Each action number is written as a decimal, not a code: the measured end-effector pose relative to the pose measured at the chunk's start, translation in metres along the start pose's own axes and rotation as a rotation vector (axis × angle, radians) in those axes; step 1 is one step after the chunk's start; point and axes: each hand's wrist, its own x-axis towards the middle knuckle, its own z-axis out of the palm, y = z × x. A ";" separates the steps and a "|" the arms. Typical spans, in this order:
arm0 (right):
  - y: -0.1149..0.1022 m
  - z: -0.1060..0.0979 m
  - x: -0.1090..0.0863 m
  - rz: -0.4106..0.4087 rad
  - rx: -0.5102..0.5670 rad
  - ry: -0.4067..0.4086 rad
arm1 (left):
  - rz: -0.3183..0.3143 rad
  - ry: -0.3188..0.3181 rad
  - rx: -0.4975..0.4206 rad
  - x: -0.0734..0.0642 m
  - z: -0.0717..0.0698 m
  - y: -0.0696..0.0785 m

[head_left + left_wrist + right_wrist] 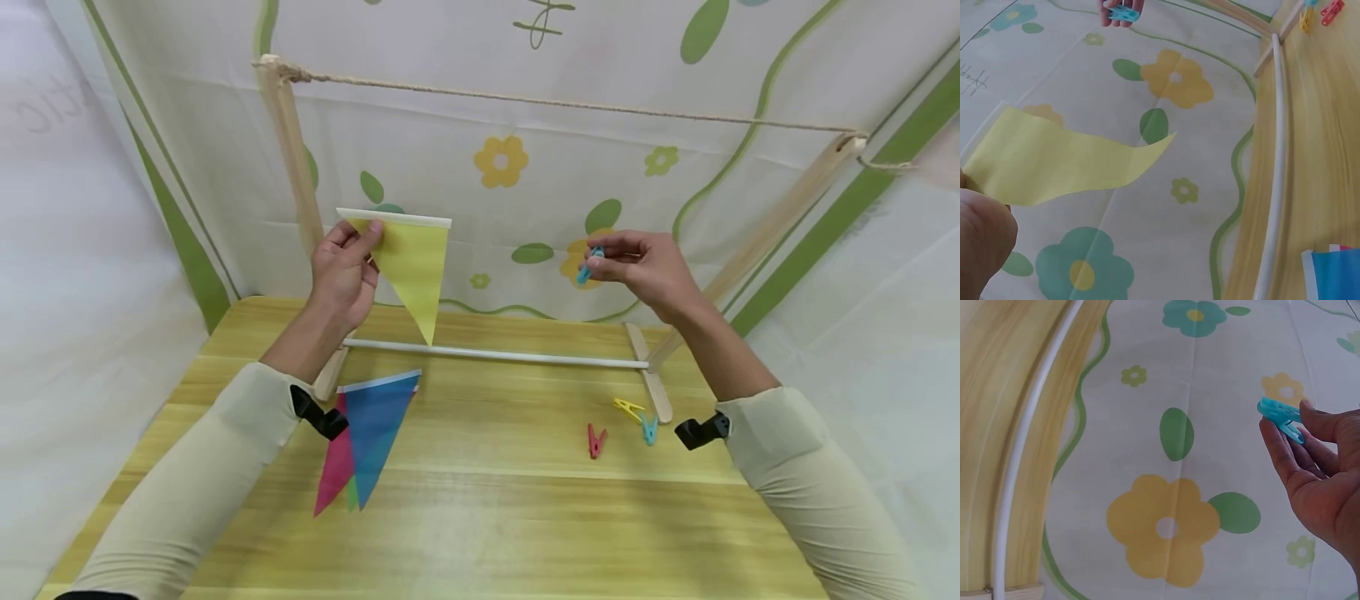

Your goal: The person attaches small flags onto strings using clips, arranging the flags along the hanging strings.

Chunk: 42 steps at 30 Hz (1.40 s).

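Observation:
My left hand [347, 271] pinches a yellow triangular pennant [420, 262] near the left end of its white top strip, the point hanging down. In the left wrist view the pennant [1066, 156] curls toward its tip. Off to the right, my right hand [648, 271] holds a light blue clothespin [589, 265] between thumb and fingers; the right wrist view shows this clothespin [1282, 415] lying across the fingertips. Above both hands a twine line [525, 97] runs between two wooden posts, with nothing hanging on it.
Blue [381, 429] and pink [333, 475] pennants overlap on the wooden table [480, 533], a green edge showing beneath. Red [596, 441], yellow [628, 408] and blue [649, 429] clothespins lie at the right. A white rod [495, 355] joins the stand's feet. Patterned cloth hangs behind.

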 end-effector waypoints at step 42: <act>-0.104 0.037 0.033 -0.270 0.025 -0.020 | 0.095 -0.016 -0.062 0.020 0.052 0.020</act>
